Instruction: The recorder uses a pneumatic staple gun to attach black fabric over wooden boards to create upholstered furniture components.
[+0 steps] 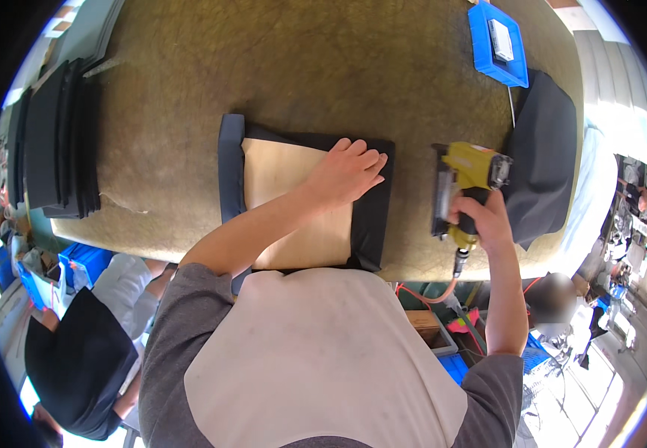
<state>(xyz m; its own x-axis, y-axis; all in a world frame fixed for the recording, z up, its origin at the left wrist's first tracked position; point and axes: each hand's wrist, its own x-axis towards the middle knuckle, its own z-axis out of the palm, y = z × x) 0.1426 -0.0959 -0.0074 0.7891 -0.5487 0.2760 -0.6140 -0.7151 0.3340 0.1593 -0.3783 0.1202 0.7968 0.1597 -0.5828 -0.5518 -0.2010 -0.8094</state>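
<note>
On the surface, the board lies under the left hand, with black cloth around it. That hand bends over the far right corner; I cannot tell if it pinches. Right of the board, the right hand grips a tool.

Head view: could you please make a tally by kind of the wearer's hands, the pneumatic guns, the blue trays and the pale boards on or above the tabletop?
Hands: 2 (left hand, right hand)
Yellow pneumatic gun: 1
Blue tray: 1
Pale wooden board: 1
Total: 5
</note>
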